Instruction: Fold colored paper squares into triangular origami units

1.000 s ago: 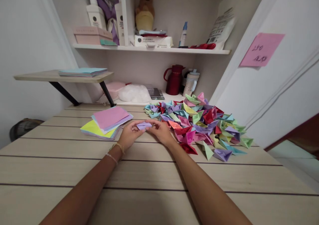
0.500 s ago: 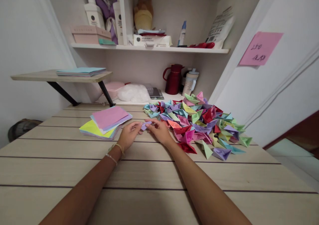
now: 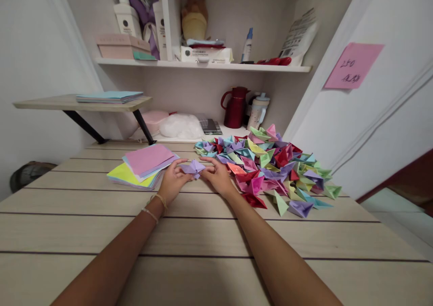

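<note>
Between my two hands is a small purple folded paper boat (image 3: pixel 193 168), held just above the slatted wooden table (image 3: pixel 199 238). My left hand (image 3: pixel 172 182) pinches its left end between thumb and fingers. At its right end, my right hand (image 3: pixel 217 176) grips it the same way, with the forefinger stretched out along the top. The boat's sides are spread and a point stands up in its middle. Fingertips partly cover both ends.
Many coloured paper boats (image 3: pixel 254 185) lie heaped right of my right hand. Left of my hands sit stacked paper sheets, pink (image 3: pixel 149 159) over yellow (image 3: pixel 125 174). A small raised shelf (image 3: pixel 40 102) carries blue sheets (image 3: pixel 110 96). A red jug (image 3: pixel 236 109) stands behind.
The purple paper was a small, narrow folded piece; now it is pulled wider, with a raised point. My hands have drawn slightly apart.
</note>
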Available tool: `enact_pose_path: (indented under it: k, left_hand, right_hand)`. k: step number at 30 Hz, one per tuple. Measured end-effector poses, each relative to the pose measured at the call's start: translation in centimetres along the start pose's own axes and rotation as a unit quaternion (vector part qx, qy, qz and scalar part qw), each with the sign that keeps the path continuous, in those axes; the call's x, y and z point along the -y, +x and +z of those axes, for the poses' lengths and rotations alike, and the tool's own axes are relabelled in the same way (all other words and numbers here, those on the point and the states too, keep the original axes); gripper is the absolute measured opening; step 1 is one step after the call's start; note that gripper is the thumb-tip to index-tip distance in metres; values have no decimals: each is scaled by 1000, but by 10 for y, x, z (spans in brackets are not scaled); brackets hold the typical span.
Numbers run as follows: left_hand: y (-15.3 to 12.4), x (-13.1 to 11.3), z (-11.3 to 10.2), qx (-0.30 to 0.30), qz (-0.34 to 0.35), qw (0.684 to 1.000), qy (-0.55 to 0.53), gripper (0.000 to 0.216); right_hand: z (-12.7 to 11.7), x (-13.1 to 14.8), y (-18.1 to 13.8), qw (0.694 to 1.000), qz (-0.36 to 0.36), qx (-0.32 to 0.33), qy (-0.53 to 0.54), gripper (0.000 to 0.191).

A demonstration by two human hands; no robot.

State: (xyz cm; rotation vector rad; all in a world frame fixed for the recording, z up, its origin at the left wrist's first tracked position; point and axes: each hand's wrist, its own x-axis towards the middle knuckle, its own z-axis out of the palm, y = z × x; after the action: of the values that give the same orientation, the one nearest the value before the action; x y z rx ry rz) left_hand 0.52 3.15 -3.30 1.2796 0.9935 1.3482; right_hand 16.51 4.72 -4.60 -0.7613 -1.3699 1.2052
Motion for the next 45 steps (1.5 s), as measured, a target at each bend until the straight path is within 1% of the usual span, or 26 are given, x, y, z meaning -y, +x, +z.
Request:
enact_pose_path:
  k: [3,7,10,13,18,20,22,24,28,30,34,37,39,42,45]
  left_hand:
    - [-2,-3,1,4,1,1000,9,50]
    - [-3,-6,2,26,11,998,62,39]
    - [-3,-6,2,43,24,995,82,39]
    - [-2,-5,1,56,18,995,80,35]
    - [-1,-7,-2,27,21,994,104,27]
    - [-2,-9,-2,11,28,992,122,25]
    - [-2,-10,-1,-4,35,992,125,22]
    - [-2,-8,0,-8,32,994,103,22]
    - [0,-4,1,-21,16,999,25,33]
    - [0,-3,0,-25,18,999,16,34]
    - [-2,-7,-1,8,5,999,32,31]
    - [-5,-10,0,37,-12,999,37,43]
    - [-6,-11,1,42,-18,998,42,47]
    - [-4,-9,1,11,-10,999,38,40]
    - [-1,-6,0,-19,-4,999,33,31]
  right_hand:
    - [0,1,0,1000,2,2,14,44]
    - [0,0,1,999,17,-2,37,42]
    - [0,-2,2,999,18,-18,39,31]
    - [0,-4,4,999,13,-24,19,23]
    - [-2,-4,5,997,-5,-49,-60,24]
    - [-2,-3,5,998,-13,-42,-53,27]
    - [0,-2,4,999,-10,-29,-19,30]
    - [1,-1,2,1000,1,-18,9,32]
    - [4,0,0,999,19,-16,31,34]
    - [4,0,0,999,23,-20,38,35]
    - [2,-1,2,999,14,-24,20,33]
    - [0,-2,3,1000,-1,-22,8,30]
    - [-1,-2,3,1000,-5,-18,1,25]
    - [0,-1,2,1000,5,-15,-6,20]
    - [3,1,1,1000,14,-24,-11,22]
